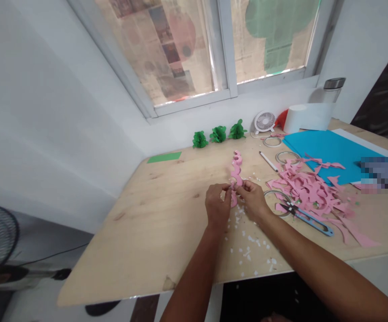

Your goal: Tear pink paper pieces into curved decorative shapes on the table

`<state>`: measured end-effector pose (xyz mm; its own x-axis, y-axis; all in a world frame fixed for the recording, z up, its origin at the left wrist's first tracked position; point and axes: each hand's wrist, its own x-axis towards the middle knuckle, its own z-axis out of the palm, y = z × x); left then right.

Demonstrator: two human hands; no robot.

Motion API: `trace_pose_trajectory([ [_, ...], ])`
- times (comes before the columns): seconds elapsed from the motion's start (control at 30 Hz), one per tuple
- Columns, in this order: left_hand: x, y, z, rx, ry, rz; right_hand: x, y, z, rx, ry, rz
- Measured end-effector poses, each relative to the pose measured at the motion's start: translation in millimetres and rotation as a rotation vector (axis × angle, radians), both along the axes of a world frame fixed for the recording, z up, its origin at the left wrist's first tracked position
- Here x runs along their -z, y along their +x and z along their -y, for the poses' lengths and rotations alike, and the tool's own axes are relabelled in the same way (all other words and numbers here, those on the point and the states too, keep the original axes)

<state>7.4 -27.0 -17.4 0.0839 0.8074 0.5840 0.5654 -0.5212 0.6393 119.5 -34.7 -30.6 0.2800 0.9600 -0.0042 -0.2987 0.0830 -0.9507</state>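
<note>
A long pink cut-paper strip (236, 169) with wavy edges lies on the wooden table (167, 214), running away from me. My left hand (216, 206) and my right hand (252, 199) both pinch its near end between thumb and fingers, side by side. Small white paper bits (247, 243) are scattered on the table just below my hands.
A heap of pink paper scraps (311, 192) and blue-handled snips (309, 218) lie right of my hands, with tape rings (287, 156), a pen (268, 161) and blue paper sheets (328, 150). Three green paper flowers (218, 134), a small fan (264, 121) and a green card (164, 157) sit near the wall.
</note>
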Motion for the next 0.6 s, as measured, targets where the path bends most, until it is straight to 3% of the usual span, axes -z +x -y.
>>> trace_pose_trajectory([
  [0.6,3.2,1.5,-1.8,-0.063,0.186,-0.125,5.4,-1.0,-1.8,0.011,0.027,0.062],
])
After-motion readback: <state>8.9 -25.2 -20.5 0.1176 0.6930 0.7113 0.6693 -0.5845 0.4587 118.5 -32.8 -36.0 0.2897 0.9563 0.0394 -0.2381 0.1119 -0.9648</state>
